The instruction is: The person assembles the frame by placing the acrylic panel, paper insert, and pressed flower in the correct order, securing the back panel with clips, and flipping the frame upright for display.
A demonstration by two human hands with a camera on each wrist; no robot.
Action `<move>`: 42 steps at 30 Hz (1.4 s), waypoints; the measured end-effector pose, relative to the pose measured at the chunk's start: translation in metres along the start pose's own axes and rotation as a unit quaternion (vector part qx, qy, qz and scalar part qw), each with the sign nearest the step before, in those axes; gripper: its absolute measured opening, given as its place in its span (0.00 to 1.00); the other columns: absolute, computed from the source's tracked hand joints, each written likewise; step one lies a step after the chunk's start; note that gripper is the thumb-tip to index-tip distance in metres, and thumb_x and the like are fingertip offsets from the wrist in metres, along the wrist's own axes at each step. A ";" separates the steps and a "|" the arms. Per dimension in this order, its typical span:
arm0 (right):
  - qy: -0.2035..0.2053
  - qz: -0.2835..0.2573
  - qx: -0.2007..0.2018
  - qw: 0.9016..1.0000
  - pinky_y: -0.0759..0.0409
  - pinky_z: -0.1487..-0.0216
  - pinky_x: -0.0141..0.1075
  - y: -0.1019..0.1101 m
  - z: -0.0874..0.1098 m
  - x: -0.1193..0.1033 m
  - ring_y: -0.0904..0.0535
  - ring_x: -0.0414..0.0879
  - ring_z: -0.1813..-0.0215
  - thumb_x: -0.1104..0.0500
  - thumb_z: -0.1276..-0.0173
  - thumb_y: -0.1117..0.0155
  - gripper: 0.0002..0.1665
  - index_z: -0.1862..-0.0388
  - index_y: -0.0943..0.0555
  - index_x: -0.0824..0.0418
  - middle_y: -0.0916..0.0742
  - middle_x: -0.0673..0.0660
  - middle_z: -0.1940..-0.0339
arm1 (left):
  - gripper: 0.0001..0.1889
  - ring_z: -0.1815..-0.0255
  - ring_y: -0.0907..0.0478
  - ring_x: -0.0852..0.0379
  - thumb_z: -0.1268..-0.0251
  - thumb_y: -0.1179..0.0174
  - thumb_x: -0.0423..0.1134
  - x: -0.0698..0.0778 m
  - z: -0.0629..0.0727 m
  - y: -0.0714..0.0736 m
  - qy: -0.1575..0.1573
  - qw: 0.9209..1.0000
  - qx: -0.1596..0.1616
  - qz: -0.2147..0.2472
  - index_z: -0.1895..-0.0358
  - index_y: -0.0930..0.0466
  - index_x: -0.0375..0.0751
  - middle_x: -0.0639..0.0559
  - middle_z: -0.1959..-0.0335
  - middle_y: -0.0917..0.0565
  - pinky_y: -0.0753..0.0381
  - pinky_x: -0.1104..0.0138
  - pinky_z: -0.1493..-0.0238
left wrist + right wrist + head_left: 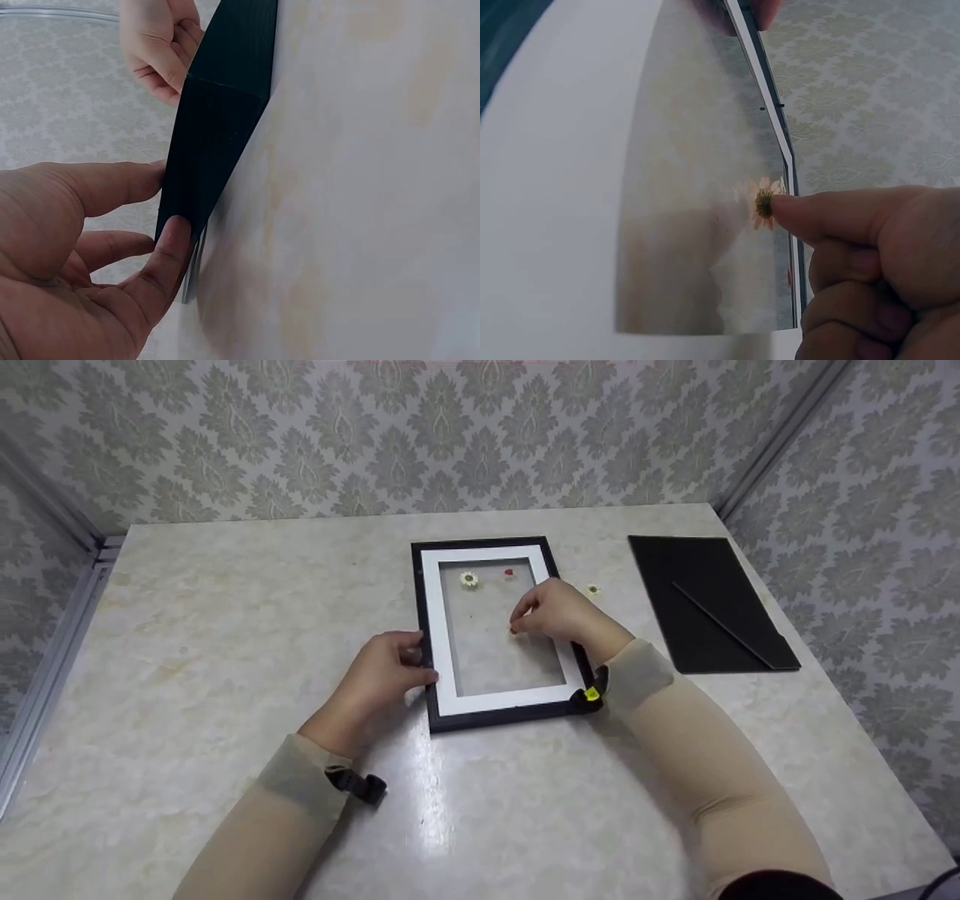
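A black picture frame [442,723] with a white inner border and a clear pane lies on the table. My left hand [385,664] rests against its left side, thumb and fingertips touching the outer edge. Over the pane, my right hand [559,615] pinches a small peach-coloured dried flower [763,202]. The thumb tip is at its dark centre; whether the flower touches the pane I cannot tell. Near the top of the pane are a white daisy [469,579] and a tiny red flower [508,572].
Just right of the frame, another pale daisy [593,589] lies on the marbled table [225,607]. A black backing board [675,622] with a slanting stand leg [724,624] lies further right. Patterned wall panels [450,435] close off the back and sides.
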State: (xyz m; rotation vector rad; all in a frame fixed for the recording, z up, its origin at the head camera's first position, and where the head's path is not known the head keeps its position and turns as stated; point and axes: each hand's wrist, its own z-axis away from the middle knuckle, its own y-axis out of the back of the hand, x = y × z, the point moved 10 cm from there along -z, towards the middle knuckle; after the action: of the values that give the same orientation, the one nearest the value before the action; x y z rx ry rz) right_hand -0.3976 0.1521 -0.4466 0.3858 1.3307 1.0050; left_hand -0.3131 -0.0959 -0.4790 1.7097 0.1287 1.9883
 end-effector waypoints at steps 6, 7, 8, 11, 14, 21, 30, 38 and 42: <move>0.004 0.014 0.003 1.000 0.24 0.57 0.36 0.002 0.000 0.002 0.24 0.44 0.60 0.56 0.25 0.22 0.16 0.42 0.05 0.59 0.06 0.58 0.52 | 0.41 0.31 0.13 0.39 0.27 0.27 0.28 0.000 0.000 -0.002 -0.001 1.000 -0.001 0.005 0.15 0.33 0.27 0.31 0.35 0.10 0.15 0.51 0.24; 0.003 0.013 0.006 1.000 0.24 0.57 0.36 0.004 0.000 0.002 0.24 0.45 0.59 0.56 0.24 0.23 0.16 0.41 0.05 0.59 0.07 0.59 0.51 | 0.41 0.31 0.13 0.38 0.28 0.27 0.28 0.000 0.000 -0.002 -0.001 1.000 -0.001 0.005 0.15 0.33 0.27 0.31 0.35 0.10 0.15 0.50 0.23; 0.001 0.009 0.009 1.000 0.25 0.57 0.37 0.006 0.000 0.003 0.25 0.45 0.58 0.56 0.23 0.23 0.17 0.40 0.05 0.59 0.08 0.60 0.49 | 0.41 0.30 0.13 0.39 0.27 0.27 0.28 0.000 0.000 -0.002 -0.003 1.000 -0.002 0.003 0.15 0.33 0.27 0.31 0.34 0.10 0.15 0.51 0.23; -0.009 0.001 0.019 1.000 0.25 0.54 0.38 0.015 0.001 0.008 0.27 0.46 0.55 0.56 0.21 0.25 0.17 0.38 0.06 0.58 0.12 0.57 0.48 | 0.41 0.29 0.13 0.39 0.27 0.27 0.29 0.001 0.002 -0.001 -0.006 1.000 -0.001 -0.002 0.15 0.33 0.27 0.31 0.32 0.11 0.15 0.51 0.24; -0.011 -0.018 0.036 0.999 0.27 0.54 0.39 0.026 0.002 0.012 0.29 0.47 0.55 0.55 0.20 0.25 0.18 0.36 0.07 0.57 0.17 0.52 0.55 | 0.40 0.29 0.13 0.39 0.27 0.27 0.30 0.002 0.002 0.000 -0.011 1.000 0.002 -0.007 0.15 0.32 0.27 0.30 0.32 0.12 0.15 0.52 0.26; -0.013 -0.121 0.109 0.987 0.24 0.45 0.37 0.057 0.001 0.037 0.26 0.46 0.49 0.57 0.20 0.25 0.19 0.35 0.08 0.62 0.12 0.53 0.50 | 0.40 0.31 0.13 0.38 0.27 0.27 0.29 0.002 0.002 0.001 -0.008 1.000 0.005 -0.007 0.15 0.32 0.27 0.30 0.32 0.12 0.15 0.51 0.25; -0.025 -0.150 0.183 0.971 0.25 0.62 0.27 0.096 -0.003 0.086 0.25 0.39 0.61 0.61 0.21 0.26 0.21 0.35 0.10 0.69 0.18 0.38 0.72 | 0.38 0.32 0.11 0.36 0.27 0.27 0.30 0.005 0.002 -0.001 -0.028 1.000 0.003 -0.007 0.17 0.31 0.24 0.29 0.37 0.09 0.14 0.49 0.26; -0.084 -0.136 0.175 0.972 0.20 0.51 0.30 0.102 -0.008 0.124 0.19 0.47 0.41 0.58 0.19 0.27 0.22 0.32 0.11 0.66 0.10 0.62 0.36 | 0.37 0.34 0.11 0.38 0.27 0.27 0.30 0.004 0.003 0.001 -0.030 1.000 0.004 -0.003 0.18 0.29 0.26 0.30 0.39 0.08 0.14 0.50 0.27; -0.110 -0.143 0.160 0.970 0.15 0.32 0.44 0.096 -0.005 0.138 0.22 0.59 0.23 0.60 0.17 0.31 0.22 0.29 0.12 0.65 0.18 0.68 0.21 | 0.39 0.31 0.12 0.39 0.28 0.27 0.30 0.003 0.002 0.001 -0.022 1.000 0.003 -0.008 0.17 0.30 0.26 0.30 0.35 0.10 0.14 0.53 0.28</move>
State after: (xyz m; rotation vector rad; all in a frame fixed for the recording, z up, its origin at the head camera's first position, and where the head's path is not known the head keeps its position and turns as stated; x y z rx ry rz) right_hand -0.4505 0.3111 -0.4613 0.5163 1.3014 0.4915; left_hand -0.3113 -0.0959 -0.4752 1.7485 0.1323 1.9403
